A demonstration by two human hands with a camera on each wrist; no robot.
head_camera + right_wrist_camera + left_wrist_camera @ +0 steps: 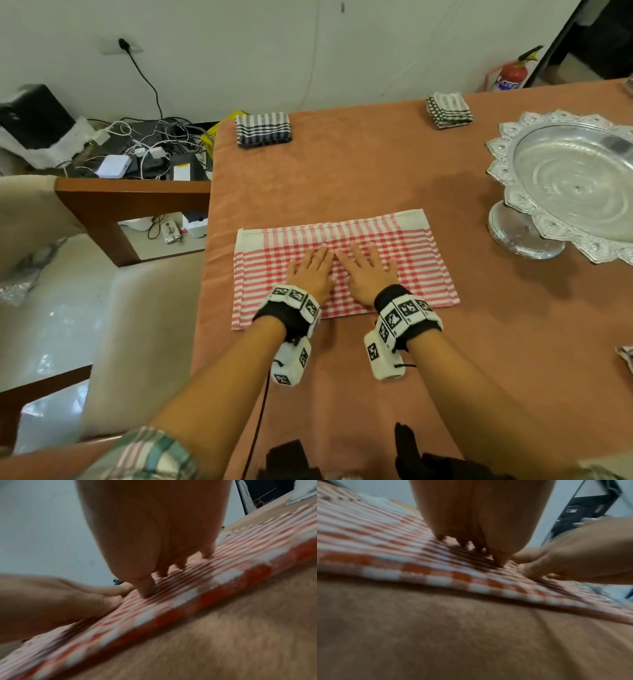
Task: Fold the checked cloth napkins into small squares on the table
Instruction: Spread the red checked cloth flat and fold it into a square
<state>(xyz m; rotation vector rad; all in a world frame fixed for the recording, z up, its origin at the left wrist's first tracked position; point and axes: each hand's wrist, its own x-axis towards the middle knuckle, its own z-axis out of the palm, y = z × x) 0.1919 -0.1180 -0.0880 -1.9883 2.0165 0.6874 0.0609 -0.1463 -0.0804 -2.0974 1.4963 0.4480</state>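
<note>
Fingers (pixel 498 555) straight and flat, pressed down on the red-and-white checked napkin (pixel 404 253), gripping nothing. Left hand (pixel 310 272) and right hand (pixel 368 274) laid side by side, palms down, index fingertips almost touching at the middle of the cloth. Napkin folded over once into a wide rectangle, spread at the centre of the frame on the salmon-pink tablecloth (pixel 342 164), plain white corners showing at its upper edge. Marker-printed wristbands (pixel 294 301) strapped on both wrists, just below the cloth's near edge. Blue-checked folded napkin (pixel 263 130) set near the table's upper left corner; a grey-checked folded napkin (pixel 448 109) further right along the far edge. Ornate silver pedestal bowl (pixel 561 185) stood at the right of the frame, well apart from the hands.
</note>
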